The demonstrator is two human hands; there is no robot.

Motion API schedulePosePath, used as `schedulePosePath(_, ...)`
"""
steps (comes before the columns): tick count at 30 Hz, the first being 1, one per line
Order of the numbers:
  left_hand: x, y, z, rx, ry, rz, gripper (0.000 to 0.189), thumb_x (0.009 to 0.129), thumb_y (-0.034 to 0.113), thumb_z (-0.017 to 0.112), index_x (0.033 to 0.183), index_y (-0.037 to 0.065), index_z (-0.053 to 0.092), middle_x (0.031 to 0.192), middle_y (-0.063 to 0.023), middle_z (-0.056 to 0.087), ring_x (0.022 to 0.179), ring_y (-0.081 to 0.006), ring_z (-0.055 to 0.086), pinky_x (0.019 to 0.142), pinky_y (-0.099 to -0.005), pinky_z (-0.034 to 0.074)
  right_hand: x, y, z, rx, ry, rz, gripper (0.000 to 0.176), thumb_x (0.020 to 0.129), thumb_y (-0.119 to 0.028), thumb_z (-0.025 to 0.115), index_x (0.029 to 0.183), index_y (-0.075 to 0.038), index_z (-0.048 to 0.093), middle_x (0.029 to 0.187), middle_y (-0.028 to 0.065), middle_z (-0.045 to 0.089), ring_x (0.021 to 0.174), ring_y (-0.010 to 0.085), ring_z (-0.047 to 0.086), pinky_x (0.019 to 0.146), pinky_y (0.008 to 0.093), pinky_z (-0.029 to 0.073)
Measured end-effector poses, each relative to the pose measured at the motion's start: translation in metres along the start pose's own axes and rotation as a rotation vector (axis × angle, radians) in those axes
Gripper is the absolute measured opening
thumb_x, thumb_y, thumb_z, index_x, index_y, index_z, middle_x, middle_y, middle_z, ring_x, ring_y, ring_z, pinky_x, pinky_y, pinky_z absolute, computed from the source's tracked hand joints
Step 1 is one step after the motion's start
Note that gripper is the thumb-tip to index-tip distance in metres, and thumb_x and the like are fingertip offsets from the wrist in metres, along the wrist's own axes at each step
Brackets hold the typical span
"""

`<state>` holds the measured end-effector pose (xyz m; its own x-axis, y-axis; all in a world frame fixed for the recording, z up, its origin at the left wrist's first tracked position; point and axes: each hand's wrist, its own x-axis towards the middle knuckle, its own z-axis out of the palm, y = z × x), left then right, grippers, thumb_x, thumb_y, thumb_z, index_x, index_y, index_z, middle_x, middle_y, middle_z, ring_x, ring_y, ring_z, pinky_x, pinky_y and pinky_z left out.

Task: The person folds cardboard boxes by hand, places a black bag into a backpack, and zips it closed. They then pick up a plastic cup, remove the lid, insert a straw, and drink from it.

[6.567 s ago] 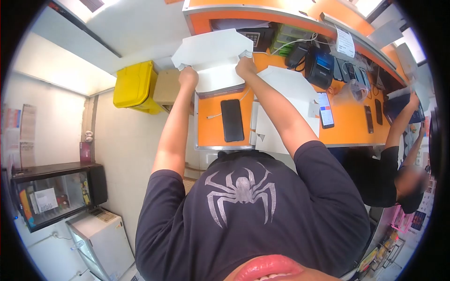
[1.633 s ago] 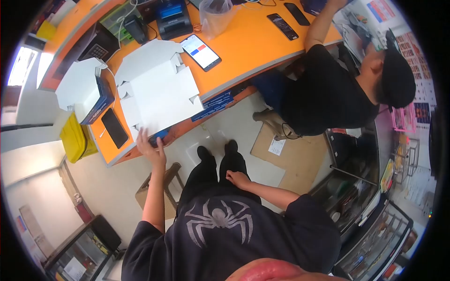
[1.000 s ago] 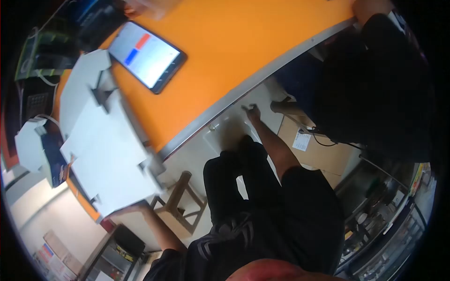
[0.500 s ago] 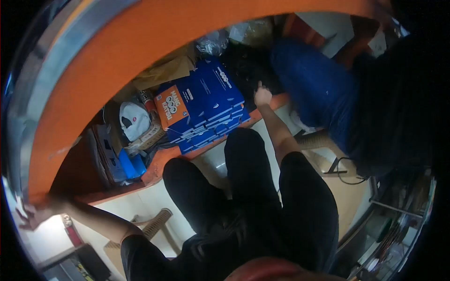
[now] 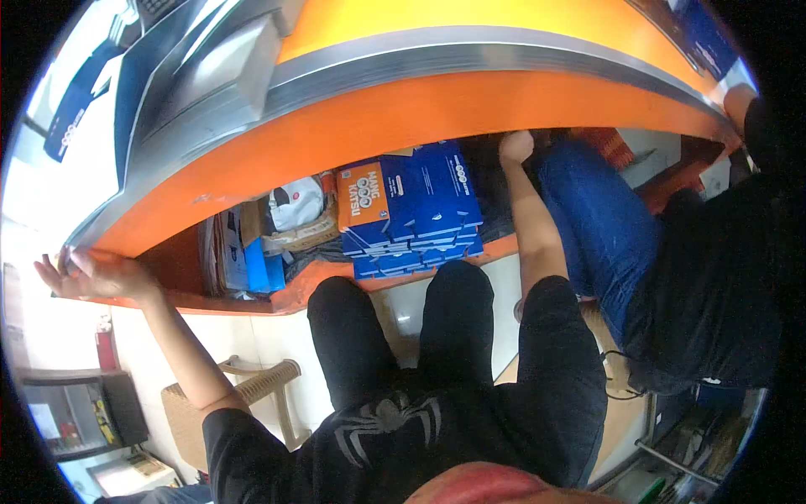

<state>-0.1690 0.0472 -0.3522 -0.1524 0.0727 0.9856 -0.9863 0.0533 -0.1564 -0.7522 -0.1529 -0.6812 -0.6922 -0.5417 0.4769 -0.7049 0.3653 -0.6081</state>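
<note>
My left hand is at the left end of the orange counter, against its edge, with fingers spread. On the other side, my right hand reaches under the counter's lip, its fingers curled into a fist. Whatever may be inside that fist is hidden. Just left of it, blue flat boxes are stacked on the shelf, one showing an orange panel with white lettering. Dark material lies between the boxes and my right forearm.
Left of the boxes sit a white cap-like item, a bright blue piece and upright folders. A co-worker in jeans sits close on my right, one hand at the counter's end. A woven chair stands lower left.
The view has tilted up, bringing the countertop into sight. My right hand's fingers, with one extended earlier, are now curled, and the hand is at the counter's lip. My left hand stays at the edge.
</note>
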Motion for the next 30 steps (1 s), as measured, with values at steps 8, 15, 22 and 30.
schedulePosePath(8, 0.007, 0.014, 0.008, -0.287, 0.061, -0.293, 0.053, 0.090, 0.021, 0.048, 0.136, -0.001, 0.032, 0.112, -0.0151, 0.042, 0.099, -0.0215, 0.046, 0.087, -0.0382, 0.041, -0.010, -0.078, -0.090, 0.344, 0.167, -0.118, 0.029, 0.076, -0.009, 0.069, 0.101, 0.004, 0.064, 0.083, 0.0247, 0.064, 0.077, 0.0396, 0.064, 0.067, 0.0462, 0.049)
schedulePosePath(15, 0.006, 0.027, 0.006, -0.500, 0.166, -0.345, 0.051, 0.094, 0.027, 0.050, 0.132, -0.002, 0.035, 0.124, -0.0175, 0.042, 0.111, -0.0235, 0.044, 0.096, -0.0410, 0.036, -0.039, -0.118, -0.161, 0.779, 0.178, -0.341, 0.028, 0.074, 0.006, 0.064, 0.101, 0.012, 0.062, 0.093, 0.0194, 0.067, 0.091, 0.0263, 0.063, 0.085, 0.0320, 0.045)
schedulePosePath(22, -0.117, 0.121, -0.017, -0.839, -0.050, -0.407, 0.022, 0.089, 0.022, 0.049, 0.101, 0.005, 0.055, 0.111, -0.0167, 0.059, 0.107, -0.0312, 0.055, 0.097, -0.0433, 0.039, -0.070, -0.135, -0.221, 0.974, -0.127, -0.272, 0.016, 0.077, 0.002, 0.065, 0.090, 0.010, 0.065, 0.093, 0.0107, 0.067, 0.085, 0.0164, 0.058, 0.084, 0.0302, 0.044)
schedulePosePath(30, -0.231, 0.184, 0.051, -1.255, -0.986, -1.032, 0.042, 0.097, 0.021, 0.043, 0.132, -0.002, 0.044, 0.132, -0.0217, 0.048, 0.125, -0.0329, 0.043, 0.105, -0.0370, 0.031, -0.103, -0.148, -0.199, 1.300, -0.563, -0.167, 0.021, 0.076, -0.004, 0.065, 0.095, 0.007, 0.066, 0.092, 0.0053, 0.067, 0.083, 0.0146, 0.060, 0.080, 0.0258, 0.044)
